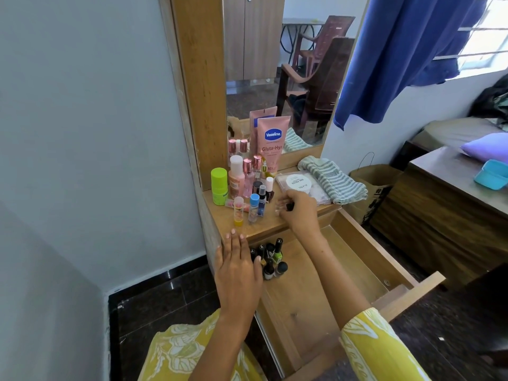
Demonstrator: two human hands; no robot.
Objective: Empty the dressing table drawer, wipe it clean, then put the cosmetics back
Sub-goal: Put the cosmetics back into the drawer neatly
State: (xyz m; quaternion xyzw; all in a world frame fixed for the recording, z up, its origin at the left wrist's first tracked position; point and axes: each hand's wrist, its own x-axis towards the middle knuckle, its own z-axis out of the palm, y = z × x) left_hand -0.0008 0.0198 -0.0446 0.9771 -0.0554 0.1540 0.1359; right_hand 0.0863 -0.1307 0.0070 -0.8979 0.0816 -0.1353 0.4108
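The wooden drawer stands pulled out below the dressing table top. Several nail polish bottles stand in its back left corner. My left hand hovers flat, fingers straight, over the drawer's left edge beside those bottles. My right hand is on the table top, fingers curled round a small dark bottle. Cosmetics crowd the top: a pink Vaseline tube, a green bottle, pink bottles, a blue-capped vial and a white-lidded packet. A striped cloth lies at the right.
A mirror rises behind the table top. A grey wall is close on the left. A brown paper bag stands on the floor to the right, next to a wooden table with a blue box. A blue curtain hangs above.
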